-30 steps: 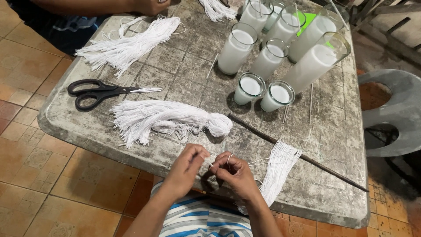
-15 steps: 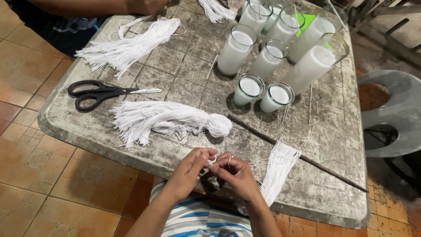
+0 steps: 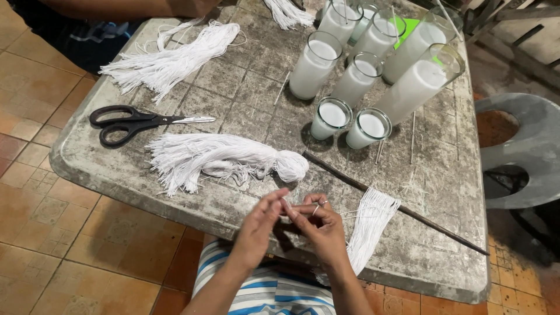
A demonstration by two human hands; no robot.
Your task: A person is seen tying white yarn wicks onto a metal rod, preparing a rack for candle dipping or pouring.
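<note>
My left hand (image 3: pixel 261 226) and my right hand (image 3: pixel 321 226) meet at the near edge of the worn grey table (image 3: pixel 227 87), fingertips pinched together on a thin white string (image 3: pixel 291 205). A small bundle of cut white strings (image 3: pixel 367 227) lies just right of my right hand, hanging over the table edge. A larger bundle of white strings (image 3: pixel 216 156) lies just beyond my hands. A long dark thin rod (image 3: pixel 396 205) runs diagonally past my right hand.
Black-handled scissors (image 3: pixel 137 121) lie at the left. Several glasses filled with white wax (image 3: pixel 361 70) stand at the back right. Another string bundle (image 3: pixel 169 58) lies at the far left near another person (image 3: pixel 116 11). A grey plastic chair (image 3: pixel 525 151) stands at right.
My hands have stayed at the table edge, fingers shifting slightly on the string; the view moved a little closer. Nothing else on the table has moved.
</note>
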